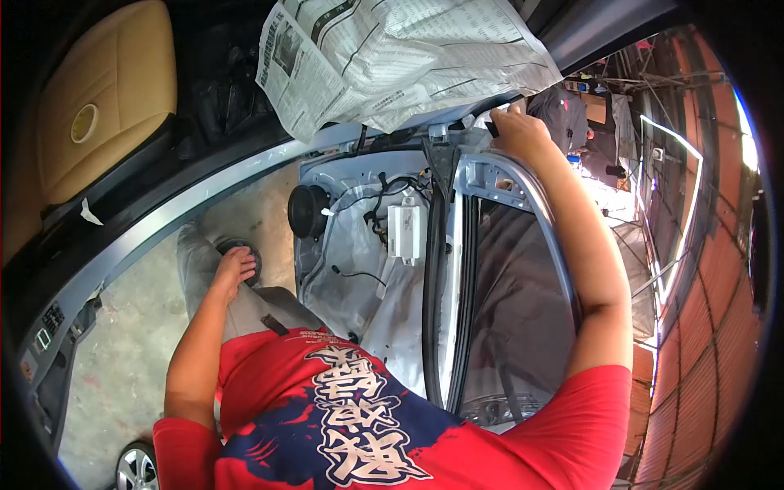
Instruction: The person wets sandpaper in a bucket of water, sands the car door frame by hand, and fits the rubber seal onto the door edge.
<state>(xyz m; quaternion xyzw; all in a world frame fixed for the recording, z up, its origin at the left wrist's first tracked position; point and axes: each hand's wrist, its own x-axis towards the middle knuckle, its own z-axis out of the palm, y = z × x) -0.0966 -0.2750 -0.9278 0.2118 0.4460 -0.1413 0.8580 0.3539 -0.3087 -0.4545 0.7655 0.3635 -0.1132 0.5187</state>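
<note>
My left hand (237, 266) is low beside my grey trousers (269, 309), fingers loosely stretched over a dark round thing (255, 273); I cannot tell whether they touch. Up at the front upper corner of the open car door, my right hand (520, 132) has its fingers bent, with a small black piece (492, 129) at their edge. What those fingers grip is partly hidden. Just left of this hand, a newspaper sheet (408, 61) drapes over the car's front. The stripped door panel (347, 269) bears a black speaker (308, 211), a white module (404, 232) and loose wiring (384, 189).
The door's window frame (549, 208) and black window channel (436, 286) stand beside my right arm. A tan seat (110, 90) is inside the car at upper left, behind the grey sill (147, 216). Concrete floor (122, 351) and a wheel (137, 467) show lower left.
</note>
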